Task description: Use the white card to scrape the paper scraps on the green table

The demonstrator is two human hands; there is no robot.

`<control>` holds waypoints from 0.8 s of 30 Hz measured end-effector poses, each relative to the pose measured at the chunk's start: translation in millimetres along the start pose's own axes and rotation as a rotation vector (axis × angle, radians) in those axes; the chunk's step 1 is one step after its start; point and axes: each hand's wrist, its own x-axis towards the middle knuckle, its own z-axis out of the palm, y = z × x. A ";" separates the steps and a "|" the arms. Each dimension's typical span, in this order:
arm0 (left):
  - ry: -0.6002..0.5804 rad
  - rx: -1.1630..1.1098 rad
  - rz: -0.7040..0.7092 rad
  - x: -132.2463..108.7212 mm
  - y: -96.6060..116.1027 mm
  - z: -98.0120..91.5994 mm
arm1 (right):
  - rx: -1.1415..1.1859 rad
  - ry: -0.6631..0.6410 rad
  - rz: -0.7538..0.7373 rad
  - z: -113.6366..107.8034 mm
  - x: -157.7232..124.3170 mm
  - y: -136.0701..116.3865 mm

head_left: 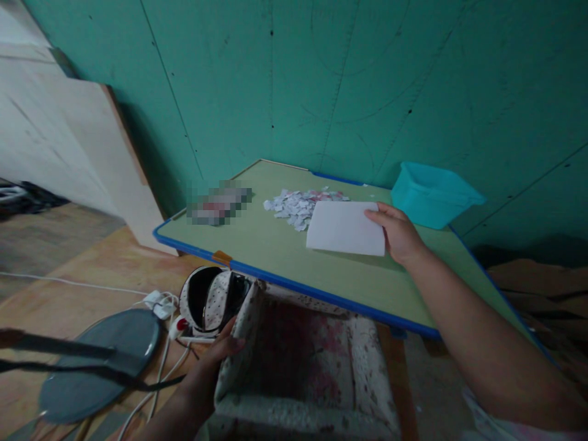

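Observation:
My right hand (399,233) grips the right edge of a white card (344,228) that lies over the green table (285,251). Just beyond the card sits a heap of small white and pink paper scraps (298,205). My left hand (223,352) holds the left wall of a floral fabric box (298,367), which is below the table's blue front edge. The box's inside shows only its pink flower lining.
A turquoise plastic tub (432,193) stands at the table's back right against the green wall. A blurred-out object (218,202) lies at the table's left. On the floor are a round fabric bag (211,300), white cables with a plug (158,303) and a grey disc base (101,361).

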 end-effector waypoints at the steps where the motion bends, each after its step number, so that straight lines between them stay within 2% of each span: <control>1: 0.004 -0.016 0.011 -1.6 0.1 1.1 | 0.023 0.016 -0.005 -0.2 0.2 -0.3; 4: 0.027 -0.030 0.024 -7.8 4.7 4.0 | 0.043 0.043 -0.041 -0.6 1.8 -0.1; 6: 0.013 -0.034 -0.006 -12.4 9.8 4.9 | 0.006 0.006 -0.032 0.6 1.4 -0.5; 12: -0.029 -0.071 -0.060 -18.8 16.4 7.5 | -0.016 -0.311 0.105 8.0 -8.1 -5.0; 14: -0.001 -0.079 -0.064 -20.0 15.7 10.2 | 0.031 -0.312 0.112 8.3 -9.1 -4.7; 18: 0.099 -0.046 -0.041 -20.3 16.6 12.0 | 0.044 -0.229 0.082 7.8 -6.5 -2.2; 21: 0.015 -0.088 -0.085 -13.1 20.6 5.6 | 0.015 -0.252 0.104 10.3 -7.1 -2.9; 24: -0.084 -0.057 -0.177 -5.5 23.2 -1.7 | -0.015 -0.348 0.114 13.8 -11.5 -5.8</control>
